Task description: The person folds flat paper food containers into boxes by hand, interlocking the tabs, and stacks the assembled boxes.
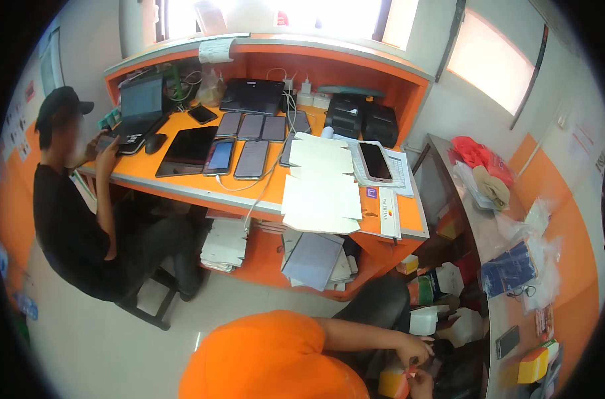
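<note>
My left hand (415, 350) reaches across from the orange sleeve at the bottom, fingers bent down at the top of a small yellow, white and red box (391, 384). Just below it, my right hand (421, 384) has its fingers closed at the box's red edge. The lower part of the box is cut off by the frame. Dark shapes beside my hands are too dim to make out. A white open box (423, 320) stands just beyond them.
At left a seated person (83, 199) holds a phone. The orange desk (176, 147) bears a laptop (143, 110), a tablet (188, 151), several phones (252, 159) and an unfolded white carton (321, 193). A side counter (472, 233) carries plastic bags and a yellow box (532, 366).
</note>
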`<action>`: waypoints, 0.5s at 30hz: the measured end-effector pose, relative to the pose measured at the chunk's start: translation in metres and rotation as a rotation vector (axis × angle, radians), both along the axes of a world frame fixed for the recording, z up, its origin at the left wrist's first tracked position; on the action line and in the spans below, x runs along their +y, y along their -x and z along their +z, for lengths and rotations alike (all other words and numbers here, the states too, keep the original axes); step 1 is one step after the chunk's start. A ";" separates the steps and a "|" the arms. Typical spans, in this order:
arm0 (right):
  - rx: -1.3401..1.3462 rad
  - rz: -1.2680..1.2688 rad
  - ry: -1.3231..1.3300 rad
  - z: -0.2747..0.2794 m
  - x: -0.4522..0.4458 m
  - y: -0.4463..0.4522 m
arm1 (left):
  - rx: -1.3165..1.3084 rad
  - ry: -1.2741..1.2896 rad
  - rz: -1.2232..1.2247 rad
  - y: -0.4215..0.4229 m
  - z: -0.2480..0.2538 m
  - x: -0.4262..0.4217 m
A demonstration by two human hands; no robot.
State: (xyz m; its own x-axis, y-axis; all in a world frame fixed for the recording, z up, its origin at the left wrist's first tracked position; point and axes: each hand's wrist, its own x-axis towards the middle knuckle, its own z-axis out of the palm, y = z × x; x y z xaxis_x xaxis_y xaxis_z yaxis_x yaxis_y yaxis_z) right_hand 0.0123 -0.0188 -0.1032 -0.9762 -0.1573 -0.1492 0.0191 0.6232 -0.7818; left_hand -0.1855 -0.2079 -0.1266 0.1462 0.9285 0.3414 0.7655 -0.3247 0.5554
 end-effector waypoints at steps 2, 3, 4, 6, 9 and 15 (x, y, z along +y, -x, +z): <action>0.041 -0.112 0.106 0.027 -0.020 -0.011 | -0.025 -0.027 0.034 -0.010 0.008 -0.005; 0.021 -0.169 0.119 0.041 -0.028 -0.016 | -0.030 0.062 0.031 -0.012 0.018 -0.009; 0.000 -0.221 0.136 0.055 -0.038 -0.018 | -0.036 0.154 0.034 -0.013 0.033 -0.020; 0.018 -0.242 0.156 0.070 -0.040 -0.022 | -0.113 0.078 0.112 -0.020 0.061 -0.051; 0.010 -0.324 0.062 0.114 -0.078 -0.022 | -0.305 0.080 0.120 -0.027 0.074 -0.074; 0.088 -0.330 0.050 0.152 -0.108 -0.020 | -0.362 0.042 0.158 -0.020 0.099 -0.093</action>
